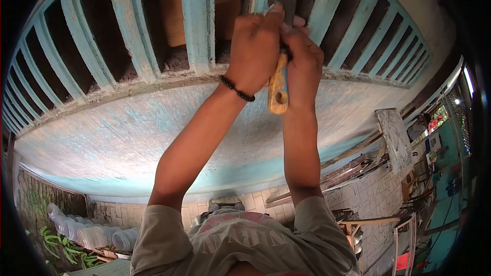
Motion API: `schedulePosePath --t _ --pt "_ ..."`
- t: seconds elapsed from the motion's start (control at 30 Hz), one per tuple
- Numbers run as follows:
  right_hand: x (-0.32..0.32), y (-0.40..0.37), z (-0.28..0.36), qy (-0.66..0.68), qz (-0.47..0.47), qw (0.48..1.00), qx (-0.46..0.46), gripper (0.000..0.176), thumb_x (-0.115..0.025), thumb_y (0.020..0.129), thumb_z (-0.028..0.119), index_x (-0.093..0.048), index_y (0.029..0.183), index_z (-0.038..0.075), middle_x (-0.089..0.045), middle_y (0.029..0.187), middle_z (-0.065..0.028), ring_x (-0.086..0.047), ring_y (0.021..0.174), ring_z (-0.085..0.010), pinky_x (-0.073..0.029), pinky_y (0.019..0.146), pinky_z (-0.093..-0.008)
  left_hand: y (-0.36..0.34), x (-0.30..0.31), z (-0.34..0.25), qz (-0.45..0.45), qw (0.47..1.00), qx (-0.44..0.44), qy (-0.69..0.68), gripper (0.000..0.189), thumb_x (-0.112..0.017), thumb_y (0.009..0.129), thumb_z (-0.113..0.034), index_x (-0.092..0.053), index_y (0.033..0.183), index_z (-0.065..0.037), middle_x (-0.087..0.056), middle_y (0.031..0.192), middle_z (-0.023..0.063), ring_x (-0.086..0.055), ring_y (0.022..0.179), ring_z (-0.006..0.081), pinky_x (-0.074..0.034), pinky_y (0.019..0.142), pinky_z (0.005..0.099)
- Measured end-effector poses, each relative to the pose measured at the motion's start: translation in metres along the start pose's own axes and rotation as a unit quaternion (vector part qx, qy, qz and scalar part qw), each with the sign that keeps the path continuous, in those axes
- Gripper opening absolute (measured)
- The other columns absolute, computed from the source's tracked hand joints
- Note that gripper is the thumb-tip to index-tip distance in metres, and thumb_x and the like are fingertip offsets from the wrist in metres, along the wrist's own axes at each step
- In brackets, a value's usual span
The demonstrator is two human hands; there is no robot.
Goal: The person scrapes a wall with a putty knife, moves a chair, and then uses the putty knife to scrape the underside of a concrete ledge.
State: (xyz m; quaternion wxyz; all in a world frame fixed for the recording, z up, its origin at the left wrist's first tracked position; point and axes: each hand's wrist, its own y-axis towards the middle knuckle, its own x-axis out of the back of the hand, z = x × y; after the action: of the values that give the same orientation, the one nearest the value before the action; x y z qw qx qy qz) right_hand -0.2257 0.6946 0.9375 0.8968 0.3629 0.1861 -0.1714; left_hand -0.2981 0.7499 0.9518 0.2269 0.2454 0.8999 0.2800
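Note:
A putty knife [279,84] with a worn yellow and blue handle is held blade up in front of slats with peeling light-blue paint [198,20]. My left hand [253,43], with a dark beaded bracelet at the wrist, is closed, its thumb and fingertips pinching the metal blade from the left. From the right, my right hand [304,53] grips the tool where the blade meets the handle. The handle hangs down between both palms, its hole showing at the bottom end. The blade's wide edge overlaps a slat in this view.
Below the slats runs a sill [169,79] above a scraped, patchy blue wall [138,133]. Clear plastic containers [92,232] are at lower left by green plants. A worn board [395,140] and lengths of wood stand on the tiled floor [358,199] at right.

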Motion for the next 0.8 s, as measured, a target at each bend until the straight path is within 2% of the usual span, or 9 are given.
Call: schedulePosePath --t 0.1,0.3,0.4,0.5,0.6,0.7,0.8 --pt "0.005 -0.019 -0.013 -0.014 -0.035 0.998 -0.042 0.017 -0.065 0.098 0.011 -0.073 0.089 -0.001 -0.067 0.080 0.0018 -0.057 0.075 -0.0029 -0.044 0.069 -0.0212 -0.023 -0.001 0.005 -0.003 0.997 0.035 -0.070 0.045 -0.048 0.108 -0.025 -0.072 0.102 0.013 -0.075 0.090 0.0211 -0.073 0.081 0.0216 -0.059 0.074 0.0288" --pt "0.009 -0.005 -0.018 0.020 0.019 0.999 0.020 0.017 -0.065 0.098 0.010 -0.075 0.094 -0.002 -0.069 0.085 0.0002 -0.057 0.076 -0.0037 -0.045 0.071 -0.0214 -0.009 0.005 0.009 0.019 1.000 -0.009 -0.020 0.047 -0.047 0.109 -0.026 -0.072 0.101 0.013 -0.075 0.091 0.0215 -0.073 0.080 0.0215 -0.059 0.074 0.0296" --pt "0.010 -0.006 -0.013 0.025 0.034 0.999 0.014 0.017 -0.065 0.098 0.010 -0.076 0.098 -0.003 -0.070 0.088 -0.0007 -0.058 0.077 -0.0039 -0.045 0.072 -0.0213 -0.011 0.004 0.005 0.022 0.998 0.017 -0.050 0.047 -0.048 0.109 -0.026 -0.072 0.102 0.013 -0.075 0.091 0.0221 -0.073 0.080 0.0216 -0.059 0.074 0.0297" --pt "0.014 -0.020 -0.024 -0.001 -0.009 1.000 -0.021 0.017 -0.064 0.098 0.010 -0.076 0.096 -0.003 -0.070 0.087 -0.0008 -0.058 0.078 -0.0039 -0.045 0.072 -0.0216 -0.024 0.004 0.016 -0.007 0.997 0.028 -0.069 0.046 -0.049 0.108 -0.026 -0.072 0.101 0.013 -0.075 0.091 0.0224 -0.073 0.081 0.0217 -0.059 0.074 0.0297" --pt "0.015 -0.025 -0.027 -0.018 -0.005 1.000 -0.009 0.017 -0.065 0.098 0.010 -0.076 0.096 -0.003 -0.070 0.088 -0.0007 -0.058 0.080 -0.0038 -0.045 0.074 -0.0220 -0.030 0.007 0.019 0.000 0.997 0.040 -0.072 0.045 -0.049 0.108 -0.025 -0.071 0.101 0.014 -0.075 0.091 0.0226 -0.073 0.081 0.0217 -0.059 0.074 0.0296" --pt "0.011 -0.013 -0.020 -0.009 0.000 1.000 -0.005 0.017 -0.065 0.097 0.010 -0.076 0.096 -0.003 -0.070 0.089 -0.0008 -0.058 0.082 -0.0041 -0.045 0.076 -0.0221 -0.015 0.004 0.019 -0.016 0.997 0.004 -0.074 0.047 -0.054 0.105 -0.022 -0.071 0.079 0.013 -0.075 0.079 0.0166 -0.072 0.073 0.0172 -0.056 0.065 0.0270" --pt "0.012 -0.004 -0.015 -0.003 0.029 0.999 0.015 0.017 -0.065 0.097 0.009 -0.076 0.097 -0.003 -0.070 0.090 -0.0007 -0.059 0.083 -0.0043 -0.045 0.077 -0.0217 -0.011 -0.004 0.003 -0.020 0.993 0.006 -0.119 0.046 -0.054 0.105 -0.022 -0.072 0.077 0.011 -0.074 0.077 0.0153 -0.070 0.070 0.0149 -0.054 0.062 0.0274"
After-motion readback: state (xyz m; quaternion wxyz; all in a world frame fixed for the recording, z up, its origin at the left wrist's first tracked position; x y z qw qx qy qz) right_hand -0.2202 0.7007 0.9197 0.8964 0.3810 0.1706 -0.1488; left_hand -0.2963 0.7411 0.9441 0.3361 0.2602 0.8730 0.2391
